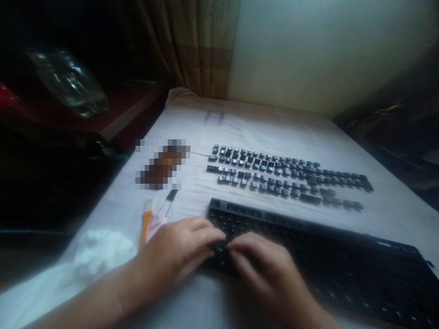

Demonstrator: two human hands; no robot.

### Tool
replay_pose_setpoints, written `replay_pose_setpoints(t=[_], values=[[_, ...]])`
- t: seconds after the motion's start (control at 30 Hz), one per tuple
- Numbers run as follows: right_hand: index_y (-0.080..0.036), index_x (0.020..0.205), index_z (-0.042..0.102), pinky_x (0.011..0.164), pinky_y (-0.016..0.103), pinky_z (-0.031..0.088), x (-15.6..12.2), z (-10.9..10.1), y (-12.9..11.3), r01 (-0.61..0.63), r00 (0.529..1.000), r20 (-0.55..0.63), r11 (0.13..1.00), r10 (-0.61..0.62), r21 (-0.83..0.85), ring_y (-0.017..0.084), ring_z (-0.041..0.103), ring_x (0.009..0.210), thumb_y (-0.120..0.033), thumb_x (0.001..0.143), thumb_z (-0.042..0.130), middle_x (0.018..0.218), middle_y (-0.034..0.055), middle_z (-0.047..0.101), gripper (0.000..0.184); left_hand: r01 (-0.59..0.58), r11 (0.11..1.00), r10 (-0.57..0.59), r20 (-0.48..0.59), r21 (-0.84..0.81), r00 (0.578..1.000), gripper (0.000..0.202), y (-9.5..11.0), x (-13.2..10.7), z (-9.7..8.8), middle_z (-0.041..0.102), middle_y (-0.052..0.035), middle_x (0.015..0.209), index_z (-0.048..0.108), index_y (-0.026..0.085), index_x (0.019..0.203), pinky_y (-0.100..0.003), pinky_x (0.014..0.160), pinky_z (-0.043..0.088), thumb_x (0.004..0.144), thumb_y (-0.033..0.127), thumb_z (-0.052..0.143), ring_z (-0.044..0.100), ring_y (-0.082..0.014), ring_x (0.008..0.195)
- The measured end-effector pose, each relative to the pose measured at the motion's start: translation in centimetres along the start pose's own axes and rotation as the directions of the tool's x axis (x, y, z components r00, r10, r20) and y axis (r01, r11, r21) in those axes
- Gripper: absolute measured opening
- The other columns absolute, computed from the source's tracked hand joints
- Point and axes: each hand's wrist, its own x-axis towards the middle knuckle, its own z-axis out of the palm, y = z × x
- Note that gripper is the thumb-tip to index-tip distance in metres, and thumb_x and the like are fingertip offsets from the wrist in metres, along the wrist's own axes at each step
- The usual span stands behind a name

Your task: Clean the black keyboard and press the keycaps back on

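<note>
A black keyboard [329, 246] lies across the cloth in front of me, and bare key sockets show at its left end. My left hand [187, 242] reaches over that left end, fingers bent and close together at the sockets. Just beside it, my right hand [265, 262] is closed, its thumb and fingertips brought together low over the keys. Anything small between the fingertips of either hand is hidden. Beyond the keyboard, loose black keycaps [274, 171] are laid out in rows.
Left of my hands lie a yellow-handled brush [147, 219], a wire puller with a black grip [172, 195] and a crumpled white cloth [103, 249]. A blurred-out brown item [163, 167] lies behind them. A dark red table [130, 103] stands at the left.
</note>
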Motion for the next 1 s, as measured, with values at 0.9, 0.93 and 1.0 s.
replay_pose_setpoints(t=[0.9,0.93,1.0], values=[[-0.021,0.092,0.071,0.064,0.024,0.053,0.0,0.9,-0.1,-0.040,0.996,0.065,0.981,0.053,-0.192,0.017,0.070,0.075,-0.009,0.082,0.064,0.087,0.0034,0.073,0.017,0.153,0.987,-0.151,0.038,-0.052,0.988,0.028,-0.2,0.0,-0.5,0.064,0.0006,0.104,0.071,0.033,0.110,-0.028,0.085,0.047,0.090,0.018,0.057,0.063,-0.0157,0.095],[-0.021,0.092,0.070,0.064,0.024,0.053,0.1,1.0,-0.1,-0.035,0.997,0.064,0.981,0.048,-0.193,0.017,0.071,0.074,-0.008,0.082,0.065,0.087,0.0033,0.073,0.017,0.153,0.986,-0.151,0.030,-0.061,0.988,0.028,-0.3,0.1,-0.4,0.064,0.0009,0.103,0.072,0.033,0.109,-0.027,0.085,0.047,0.090,0.018,0.058,0.063,-0.0152,0.094],[-0.021,0.091,0.071,0.063,0.024,0.052,0.2,1.1,0.0,-0.030,0.997,0.070,0.981,0.045,-0.193,0.017,0.070,0.074,-0.008,0.081,0.065,0.086,0.0032,0.073,0.017,0.157,0.984,-0.155,0.028,-0.083,0.988,0.027,-0.5,0.1,-0.4,0.064,0.0010,0.101,0.072,0.032,0.106,-0.027,0.084,0.047,0.089,0.017,0.059,0.063,-0.0145,0.092]])
